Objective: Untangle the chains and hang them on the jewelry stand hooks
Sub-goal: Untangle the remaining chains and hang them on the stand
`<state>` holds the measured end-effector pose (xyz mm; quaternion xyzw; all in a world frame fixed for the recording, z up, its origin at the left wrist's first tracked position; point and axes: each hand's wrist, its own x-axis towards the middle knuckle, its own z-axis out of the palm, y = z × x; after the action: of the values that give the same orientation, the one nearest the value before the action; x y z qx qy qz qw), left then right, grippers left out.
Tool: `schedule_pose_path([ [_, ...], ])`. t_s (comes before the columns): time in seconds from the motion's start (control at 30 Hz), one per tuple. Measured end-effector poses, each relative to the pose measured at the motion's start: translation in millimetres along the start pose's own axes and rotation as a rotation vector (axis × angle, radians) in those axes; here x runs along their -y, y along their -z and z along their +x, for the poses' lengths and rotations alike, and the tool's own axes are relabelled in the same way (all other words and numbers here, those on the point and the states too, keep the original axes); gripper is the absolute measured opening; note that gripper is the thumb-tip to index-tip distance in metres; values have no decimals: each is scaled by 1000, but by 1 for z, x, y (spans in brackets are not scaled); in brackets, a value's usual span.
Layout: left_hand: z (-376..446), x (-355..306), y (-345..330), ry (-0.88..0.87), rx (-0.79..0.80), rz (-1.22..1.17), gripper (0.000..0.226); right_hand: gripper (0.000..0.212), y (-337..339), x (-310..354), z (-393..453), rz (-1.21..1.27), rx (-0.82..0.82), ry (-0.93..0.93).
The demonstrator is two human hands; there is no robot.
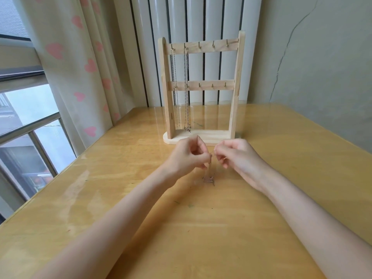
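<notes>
Wooden jewelry stand [201, 135] sits upright at the far middle of the glossy yellow-wood table [100, 198], two crossbars w/ small hooks. Top bar [203, 46] carries five hooks, lower bar [201, 85] about the same. Two chains already up: first chain [174, 85] drops from the leftmost top hook, right beside the left post; second chain [186, 85] hangs from the next hook over, running down past the lower bar, w/ a little bow-shaped pendant [187, 129] dangling just above the stand's base. The other three top hooks are bare.

Both hands are up over the table, just in front of the stand base, close together, nearly touching at the fingertips. Left hand [189, 156]: fingers curled in, thumb and forefinger pinched on the upper end of a thin third chain [210, 166]. Right hand [235, 156]: also curled, fingertips pinching at the same spot from the other side. Exact grip point on the right is tiny and blurred, but the pinch reads as closed on the chain.

That chain drops straight down from between the two hands, v. fine, hard to trace. Its lower end is a small bunched clump [209, 179], on or just above the tabletop; can't tell which. Whether a pendant is in the clump, can't tell.

Behind: white radiator [201, 17] against the wall, curtain [66, 57] w/ pink hearts on the left, window [22, 117] beside it.
</notes>
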<state>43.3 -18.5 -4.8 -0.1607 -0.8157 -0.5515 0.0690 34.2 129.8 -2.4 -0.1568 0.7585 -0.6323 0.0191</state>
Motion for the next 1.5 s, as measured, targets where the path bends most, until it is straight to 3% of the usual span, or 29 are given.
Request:
schedule_pose_path([
  [0.1,1,5,-2,-54,18,148,26,23,1,2,0,270,100,-98],
  [0.2,3,6,0,-60,-14,142,22,24,-1,1,-1,398,167,-133],
  [0.33,0,3,4,55,0,-65,16,31,2,0,0,464,110,-97],
  [0.47,-2,2,6,164,61,-288,18,18,6,-3,-1,251,95,-57],
  [0.6,2,1,10,269,13,-503,23,10,-1,-3,-2,-25,56,3],
  [0.67,2,2,9,253,-12,-409,21,10,-3,-3,-1,-71,-6,50],
  [0.73,1,5,6,139,-48,-131,17,9,-1,-2,-1,-67,-74,74],
  [0.83,0,6,0,-105,-77,371,13,10,1,-1,0,167,-42,23],
  [0.9,1,7,-4,-169,-74,481,11,13,0,0,0,309,2,-21],
  [0.97,2,6,-4,-128,-78,368,15,12,-1,1,0,368,-2,-46],
  [1.1,-1,-2,7,136,-30,-299,16,12,2,4,-1,310,-58,-72],
  [1.17,-2,-2,10,213,9,-466,14,10,0,4,-2,222,-35,-75],
  [1.3,0,1,5,150,24,-334,15,1,0,3,-3,5,16,-104],
  [1.5,1,3,7,90,-45,-222,13,9,6,-1,-3,55,52,-151],
])
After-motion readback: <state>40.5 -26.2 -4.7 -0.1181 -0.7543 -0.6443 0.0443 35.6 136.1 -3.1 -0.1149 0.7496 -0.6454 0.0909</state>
